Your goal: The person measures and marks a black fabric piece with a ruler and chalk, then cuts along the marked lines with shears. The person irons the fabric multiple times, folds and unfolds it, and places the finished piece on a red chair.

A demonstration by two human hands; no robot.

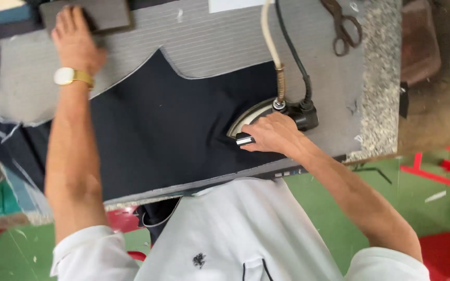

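You are gripping the iron (259,120) with your right hand (271,134), fingers wrapped tight around its handle, so that hand is closed on the tool. The iron is sitting on the dark navy cloth (167,125), near the cloth's right edge, and all the other places here are best read from that cloth. The iron's long axis is running at a slant, with the rounded plate end pointing back toward the middle of the cloth and the black rear block (303,112) facing away from it, toward the two hoses (279,57) that are climbing off to the far side of the table (339,78). Most of the cloth is lying to the left of your grip, spreading out flat toward your other arm.

Your left hand (76,41) is resting well apart from the iron, beyond the far left corner of the cloth, palm down and fingers spread flat on a grey pad (105,13); it is pressing rather than clasping, holding nothing. So your right hand is by far the nearer one to the iron, and your left is the nearer one to the cloth's far left edge.

A pair of scissors (342,26) is lying past the cloth's far right side, beyond the hoses, untouched.
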